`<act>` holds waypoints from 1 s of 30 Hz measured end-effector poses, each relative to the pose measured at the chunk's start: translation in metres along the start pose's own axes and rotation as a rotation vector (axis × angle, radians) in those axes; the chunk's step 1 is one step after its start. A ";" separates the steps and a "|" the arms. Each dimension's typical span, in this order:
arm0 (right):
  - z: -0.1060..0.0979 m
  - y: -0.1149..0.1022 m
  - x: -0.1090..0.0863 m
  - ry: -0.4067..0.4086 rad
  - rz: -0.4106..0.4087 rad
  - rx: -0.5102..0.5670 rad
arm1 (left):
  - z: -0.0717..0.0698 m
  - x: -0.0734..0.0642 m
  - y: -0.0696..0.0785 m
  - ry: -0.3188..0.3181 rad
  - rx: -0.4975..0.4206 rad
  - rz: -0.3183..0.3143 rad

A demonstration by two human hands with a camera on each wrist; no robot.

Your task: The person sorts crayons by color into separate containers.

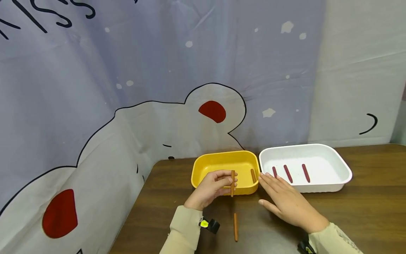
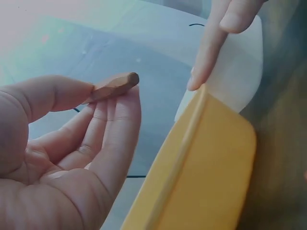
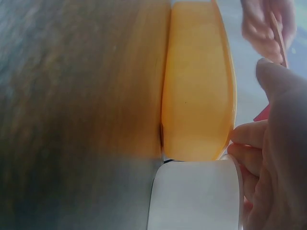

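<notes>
My left hand (image 1: 211,187) pinches a thin brown stick (image 1: 233,183) between thumb and fingers, above the front side of a yellow tray (image 1: 225,157). The left wrist view shows the blunt end of this stick (image 2: 115,88) past the fingertips. Inside the yellow tray, near its right wall, lies another brown stick (image 1: 253,175). A further brown stick (image 1: 235,227) is on the table in front. My right hand (image 1: 287,203) has straight fingers, their tips at the adjoining rims of the yellow tray and a white tray (image 1: 337,173). Its fingers partly hide the white tray's front left corner.
Several dark red sticks, one of them upright-angled (image 1: 306,173), lie in the white tray. Both trays stand side by side at the back of the brown wooden table (image 1: 374,204). A printed cloth (image 1: 272,63) hangs behind and to the left.
</notes>
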State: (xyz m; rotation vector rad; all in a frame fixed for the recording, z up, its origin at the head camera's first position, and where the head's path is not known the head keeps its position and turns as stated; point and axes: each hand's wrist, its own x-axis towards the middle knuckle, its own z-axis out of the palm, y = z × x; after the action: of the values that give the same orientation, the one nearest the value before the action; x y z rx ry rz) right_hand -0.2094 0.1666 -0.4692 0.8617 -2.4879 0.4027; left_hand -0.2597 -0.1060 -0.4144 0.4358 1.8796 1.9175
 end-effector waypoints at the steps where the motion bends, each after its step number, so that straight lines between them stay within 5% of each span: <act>1: -0.001 -0.001 0.001 -0.002 0.003 0.004 | 0.000 0.003 0.002 0.012 0.000 0.002; 17: 0.000 -0.001 0.000 -0.013 0.009 -0.017 | 0.000 0.067 -0.008 0.170 0.034 -0.097; 30: 0.000 0.001 0.000 -0.013 0.004 -0.018 | 0.009 0.089 -0.021 0.307 0.339 -0.226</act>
State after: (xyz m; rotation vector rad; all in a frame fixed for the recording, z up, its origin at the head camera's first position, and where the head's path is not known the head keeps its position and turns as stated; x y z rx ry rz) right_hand -0.2099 0.1669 -0.4696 0.8551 -2.5017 0.3762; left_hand -0.3310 -0.0537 -0.4407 0.0185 2.3515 1.5917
